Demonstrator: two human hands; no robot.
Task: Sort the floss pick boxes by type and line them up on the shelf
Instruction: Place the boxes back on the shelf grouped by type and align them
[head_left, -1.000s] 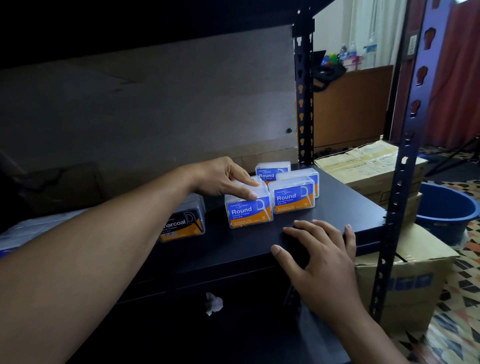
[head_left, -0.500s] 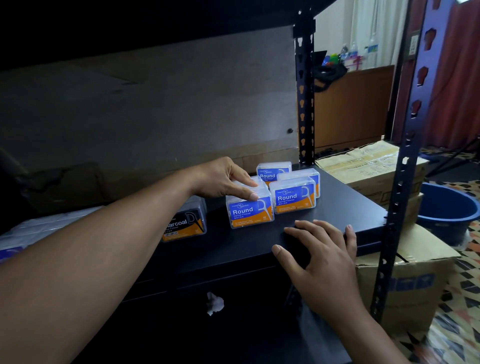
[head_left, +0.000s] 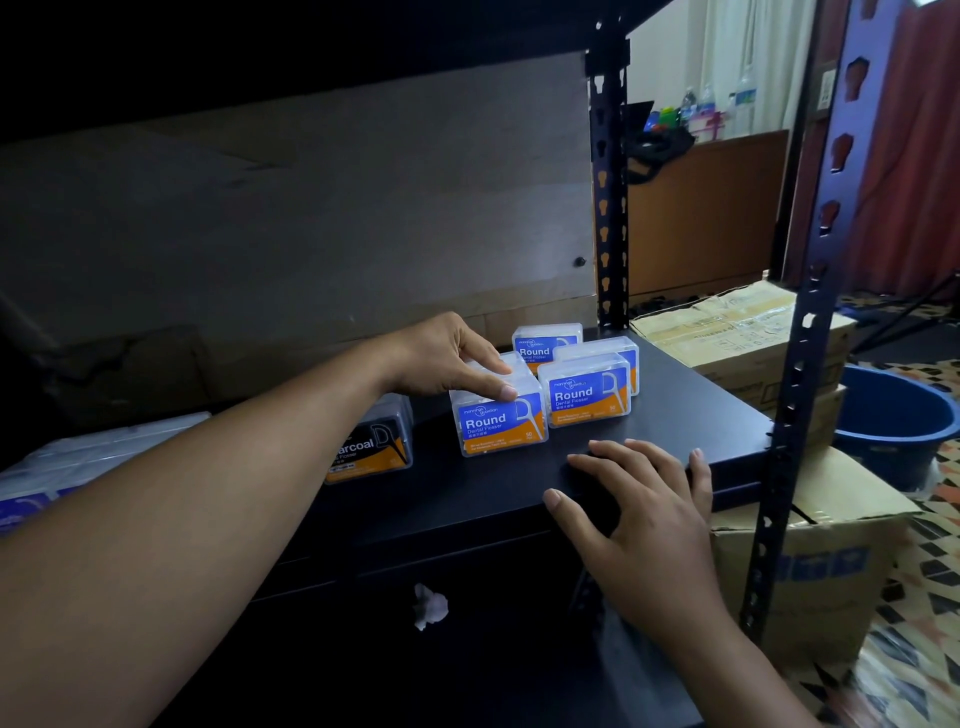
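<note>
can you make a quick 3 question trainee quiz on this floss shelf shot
1. True or false: the left hand rests on top of a Round box.
2. Which label is on the dark box left of the Round boxes? A) Mint B) Charcoal C) Waxed
3. Fill in: the right hand lies flat on the ___ edge of the shelf.

Key: 1 true; 2 B; 3 front

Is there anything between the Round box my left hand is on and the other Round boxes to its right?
Nothing visible. The left hand rests on top of the front Round box, and only a narrow strip of bare shelf separates it from the neighbouring Round box. The Charcoal box sits on the opposite side.
</note>
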